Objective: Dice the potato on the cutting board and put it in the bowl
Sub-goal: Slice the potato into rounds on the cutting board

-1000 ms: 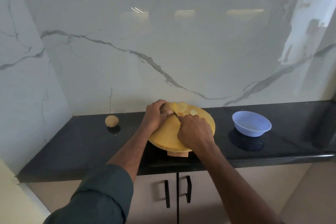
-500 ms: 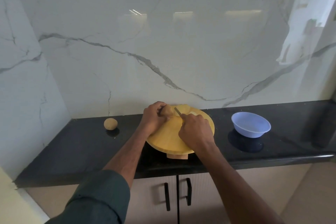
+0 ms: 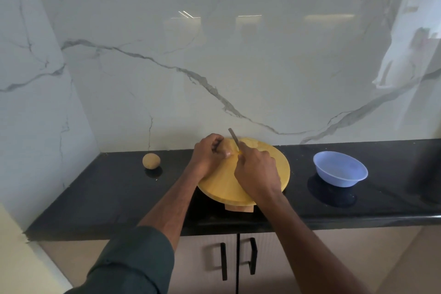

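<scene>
The potato [image 3: 228, 148] sits at the far edge of the cutting board [image 3: 222, 184], with the left hand [image 3: 208, 154] curled round it, fingers clamped over its top. Right beside it, the right hand [image 3: 256, 172] grips the knife [image 3: 233, 137], blade tilted up and away over the potato. The two hands are close together, nearly touching. Any cut pieces on the board are hidden behind the hands, so I can't tell how far the dicing has got.

Risk here: the left fingertips lie just beside the blade's path, so a slip on the round skin could bring the edge onto them. The potato sits near the board's far rim, too, so pieces could roll off onto the tabletop [image 3: 107, 193].

The count: one board, one knife, and one blue bowl [image 3: 340, 172] well to the board's right, apparently holding nothing yet. A second, whole potato [image 3: 151, 160] waits left of the board.
</scene>
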A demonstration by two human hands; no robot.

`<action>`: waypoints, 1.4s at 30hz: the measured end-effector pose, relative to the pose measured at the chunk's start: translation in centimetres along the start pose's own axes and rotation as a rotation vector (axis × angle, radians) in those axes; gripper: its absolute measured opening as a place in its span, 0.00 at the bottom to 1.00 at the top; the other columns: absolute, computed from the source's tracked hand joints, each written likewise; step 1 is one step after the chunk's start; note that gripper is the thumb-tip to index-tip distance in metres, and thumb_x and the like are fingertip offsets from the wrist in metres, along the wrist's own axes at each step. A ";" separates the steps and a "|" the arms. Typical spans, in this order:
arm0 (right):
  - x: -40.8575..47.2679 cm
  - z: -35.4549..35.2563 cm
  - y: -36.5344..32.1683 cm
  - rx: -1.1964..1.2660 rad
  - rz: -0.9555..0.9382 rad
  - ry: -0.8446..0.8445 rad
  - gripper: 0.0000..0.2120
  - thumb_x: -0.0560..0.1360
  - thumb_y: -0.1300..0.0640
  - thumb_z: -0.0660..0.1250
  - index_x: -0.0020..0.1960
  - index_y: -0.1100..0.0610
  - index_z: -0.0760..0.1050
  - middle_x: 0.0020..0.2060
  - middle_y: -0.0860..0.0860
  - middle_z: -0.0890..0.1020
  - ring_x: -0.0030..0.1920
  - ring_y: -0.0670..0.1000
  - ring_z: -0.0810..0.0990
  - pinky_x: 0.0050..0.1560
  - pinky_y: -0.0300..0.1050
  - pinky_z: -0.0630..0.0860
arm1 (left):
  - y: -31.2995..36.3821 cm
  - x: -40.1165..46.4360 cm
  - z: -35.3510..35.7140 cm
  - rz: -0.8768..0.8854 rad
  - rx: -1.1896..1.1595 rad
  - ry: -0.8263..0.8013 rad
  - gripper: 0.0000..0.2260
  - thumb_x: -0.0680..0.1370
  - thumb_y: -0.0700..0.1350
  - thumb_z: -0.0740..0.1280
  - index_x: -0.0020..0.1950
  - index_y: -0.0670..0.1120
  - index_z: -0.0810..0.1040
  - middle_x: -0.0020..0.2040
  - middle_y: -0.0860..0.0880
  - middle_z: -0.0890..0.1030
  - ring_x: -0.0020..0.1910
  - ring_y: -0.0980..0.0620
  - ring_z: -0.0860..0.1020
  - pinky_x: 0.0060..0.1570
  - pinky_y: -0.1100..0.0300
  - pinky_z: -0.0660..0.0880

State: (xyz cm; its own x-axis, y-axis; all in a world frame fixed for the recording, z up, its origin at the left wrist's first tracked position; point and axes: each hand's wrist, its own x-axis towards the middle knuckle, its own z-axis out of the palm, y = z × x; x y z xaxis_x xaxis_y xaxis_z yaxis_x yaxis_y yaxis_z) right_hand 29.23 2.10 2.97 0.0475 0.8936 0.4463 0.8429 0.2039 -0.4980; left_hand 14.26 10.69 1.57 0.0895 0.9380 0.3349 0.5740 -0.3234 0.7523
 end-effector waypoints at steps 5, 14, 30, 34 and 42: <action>-0.5 0.1 0.2 0.003 0.004 0.008 0.23 0.84 0.56 0.57 0.78 0.49 0.67 0.41 0.54 0.83 0.41 0.56 0.79 0.40 0.50 0.76 | 0.0 0.1 0.0 0.014 -0.014 -0.004 0.21 0.73 0.45 0.76 0.65 0.45 0.78 0.56 0.53 0.81 0.52 0.57 0.79 0.42 0.77 0.72; -0.7 0.3 0.0 -0.022 -0.002 -0.006 0.22 0.84 0.55 0.57 0.78 0.49 0.68 0.38 0.52 0.83 0.38 0.54 0.79 0.39 0.51 0.78 | 0.2 0.0 0.1 0.026 -0.024 0.003 0.18 0.73 0.43 0.76 0.62 0.46 0.79 0.51 0.55 0.80 0.46 0.64 0.78 0.42 0.79 0.71; -0.6 0.7 -0.2 -0.158 -0.021 -0.039 0.25 0.82 0.59 0.55 0.79 0.51 0.66 0.39 0.53 0.82 0.37 0.54 0.77 0.33 0.49 0.71 | 0.4 0.3 0.6 0.024 -0.004 0.021 0.19 0.73 0.44 0.75 0.63 0.45 0.80 0.57 0.50 0.83 0.54 0.53 0.80 0.51 0.69 0.72; -0.3 0.9 -0.3 -0.191 -0.032 -0.049 0.26 0.81 0.60 0.54 0.79 0.52 0.65 0.40 0.52 0.82 0.38 0.54 0.77 0.33 0.47 0.67 | 0.3 0.5 0.6 0.029 0.032 0.020 0.17 0.73 0.45 0.74 0.62 0.46 0.81 0.56 0.50 0.84 0.52 0.53 0.80 0.46 0.71 0.71; 0.8 0.8 -1.2 -0.182 -0.018 -0.093 0.26 0.81 0.61 0.54 0.79 0.53 0.65 0.49 0.56 0.82 0.43 0.57 0.76 0.38 0.49 0.69 | 0.0 0.6 1.0 0.052 0.020 0.039 0.09 0.74 0.46 0.71 0.54 0.49 0.82 0.47 0.54 0.85 0.47 0.56 0.82 0.50 0.61 0.78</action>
State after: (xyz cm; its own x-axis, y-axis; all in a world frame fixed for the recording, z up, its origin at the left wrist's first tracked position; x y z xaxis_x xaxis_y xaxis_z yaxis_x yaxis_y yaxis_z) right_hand 27.85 2.84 3.35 -0.0107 0.9254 0.3788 0.9267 0.1515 -0.3440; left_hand 15.15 11.39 1.17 0.0878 0.9144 0.3952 0.5854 -0.3684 0.7222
